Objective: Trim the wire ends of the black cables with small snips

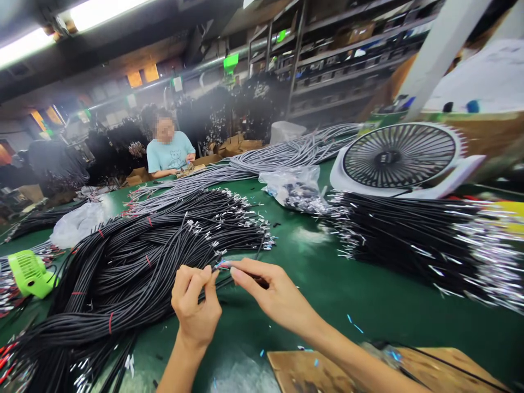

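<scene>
**Left hand (196,305) and right hand (272,286) pinching a cable end (222,266), just below frame centre**

Head view: cable end is held up over the green desk (295,311), thin blue and red wires (224,264) showing between the two sets of fingertips. Left hand pinches from the left, thumb against curled fingers. Right hand pinches from the right, thumb and index together. Exact contact too small to tell.

Left half of frame: big black cable bundle (135,273), red ties, pale tips pointing toward centre, just behind the left hand. Left edge: bright green plastic device (30,273). Near it, a crumpled clear bag (77,224).

Upper middle: grey cables (286,158) looped across desk. Below them, a clear bag of small parts (297,188).

Right side: second black cable pile (409,229), silvery ends; a white fan with dark round grille (399,158) right behind it. Bottom right: wooden board (305,371), right forearm passing over it. Blue scraps (355,323) on desk near the forearm.

Upper left of centre: co-worker (170,153) in light blue shirt, far side of desk. Upper right: metal shelves (347,71), blurry.
</scene>
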A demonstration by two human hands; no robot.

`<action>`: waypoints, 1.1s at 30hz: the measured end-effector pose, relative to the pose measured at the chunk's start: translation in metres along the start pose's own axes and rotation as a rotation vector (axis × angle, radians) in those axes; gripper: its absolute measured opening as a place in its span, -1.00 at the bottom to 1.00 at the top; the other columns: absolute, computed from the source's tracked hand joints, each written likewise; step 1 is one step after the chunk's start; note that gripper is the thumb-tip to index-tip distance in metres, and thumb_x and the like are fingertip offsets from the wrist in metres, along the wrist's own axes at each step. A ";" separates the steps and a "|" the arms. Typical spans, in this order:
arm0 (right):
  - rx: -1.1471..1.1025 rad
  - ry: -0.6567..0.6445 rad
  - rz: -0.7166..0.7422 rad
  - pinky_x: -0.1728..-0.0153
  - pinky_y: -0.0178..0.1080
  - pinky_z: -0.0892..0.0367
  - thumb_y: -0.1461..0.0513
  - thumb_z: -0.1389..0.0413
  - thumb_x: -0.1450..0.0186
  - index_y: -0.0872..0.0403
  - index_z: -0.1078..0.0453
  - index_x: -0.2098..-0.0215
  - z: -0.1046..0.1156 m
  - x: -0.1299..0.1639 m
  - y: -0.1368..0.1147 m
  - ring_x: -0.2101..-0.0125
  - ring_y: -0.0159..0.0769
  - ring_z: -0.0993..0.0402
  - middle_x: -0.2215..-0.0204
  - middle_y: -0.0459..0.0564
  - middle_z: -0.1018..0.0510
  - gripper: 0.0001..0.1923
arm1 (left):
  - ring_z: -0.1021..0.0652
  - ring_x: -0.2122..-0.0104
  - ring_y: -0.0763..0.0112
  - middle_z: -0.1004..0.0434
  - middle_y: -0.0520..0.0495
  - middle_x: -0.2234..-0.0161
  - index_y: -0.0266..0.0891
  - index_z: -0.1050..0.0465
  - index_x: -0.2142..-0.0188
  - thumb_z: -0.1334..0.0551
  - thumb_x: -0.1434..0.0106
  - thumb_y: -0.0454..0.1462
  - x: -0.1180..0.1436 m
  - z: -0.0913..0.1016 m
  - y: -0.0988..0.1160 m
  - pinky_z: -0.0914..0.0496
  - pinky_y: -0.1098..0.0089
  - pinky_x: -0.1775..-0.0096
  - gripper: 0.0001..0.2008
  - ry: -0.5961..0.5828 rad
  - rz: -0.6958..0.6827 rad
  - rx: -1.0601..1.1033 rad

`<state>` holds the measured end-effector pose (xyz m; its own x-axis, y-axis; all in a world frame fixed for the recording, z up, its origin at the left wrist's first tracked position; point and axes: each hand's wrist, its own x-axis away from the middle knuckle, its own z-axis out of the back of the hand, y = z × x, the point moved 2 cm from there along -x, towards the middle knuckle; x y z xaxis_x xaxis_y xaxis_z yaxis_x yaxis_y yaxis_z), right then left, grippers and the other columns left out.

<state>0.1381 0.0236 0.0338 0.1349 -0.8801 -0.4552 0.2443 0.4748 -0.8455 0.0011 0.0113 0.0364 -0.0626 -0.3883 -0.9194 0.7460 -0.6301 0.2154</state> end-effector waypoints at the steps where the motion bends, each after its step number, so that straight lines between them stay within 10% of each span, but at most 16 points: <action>1: 0.002 0.002 0.005 0.54 -0.32 -0.31 0.16 0.02 -0.25 0.10 -0.54 0.38 0.000 0.000 0.000 0.57 -0.33 -0.36 0.61 -0.06 -0.47 -0.70 | -0.35 0.58 0.49 -0.32 0.02 0.63 -0.26 -0.32 0.58 -0.11 -0.24 -0.42 0.000 0.000 0.000 -0.25 0.46 0.49 -0.74 -0.004 0.007 0.004; 13: -0.056 0.009 -0.052 0.52 -0.32 -0.30 0.15 0.01 -0.22 0.09 -0.39 0.61 -0.001 0.000 0.000 0.56 -0.33 -0.35 0.68 -0.08 -0.38 -0.68 | -0.34 0.59 0.51 -0.33 0.03 0.63 -0.27 -0.34 0.57 -0.15 -0.21 -0.43 0.000 -0.001 0.003 -0.26 0.48 0.49 -0.78 -0.016 0.053 0.046; 25: 0.022 0.070 -0.006 0.51 -0.29 -0.32 0.17 -0.02 -0.21 0.12 -0.53 0.40 0.001 0.001 0.004 0.52 -0.30 -0.42 0.53 0.02 -0.54 -0.72 | -0.35 0.61 0.53 -0.37 0.05 0.59 -0.26 -0.41 0.50 -0.19 -0.19 -0.33 0.006 -0.003 -0.004 -0.25 0.52 0.57 -0.86 -0.075 0.337 0.215; 33: 0.037 0.069 0.034 0.56 -0.33 -0.27 0.19 -0.02 -0.23 0.12 -0.55 0.38 0.002 0.002 0.001 0.57 -0.34 -0.39 0.58 -0.02 -0.52 -0.73 | -0.39 0.57 0.51 -0.39 0.03 0.58 -0.28 -0.44 0.48 -0.20 -0.18 -0.36 0.005 -0.002 0.000 -0.29 0.50 0.51 -0.88 -0.084 0.250 0.156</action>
<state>0.1401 0.0221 0.0327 0.0780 -0.8607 -0.5031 0.2765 0.5035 -0.8186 0.0020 0.0102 0.0313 0.0508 -0.5946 -0.8024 0.6351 -0.6008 0.4854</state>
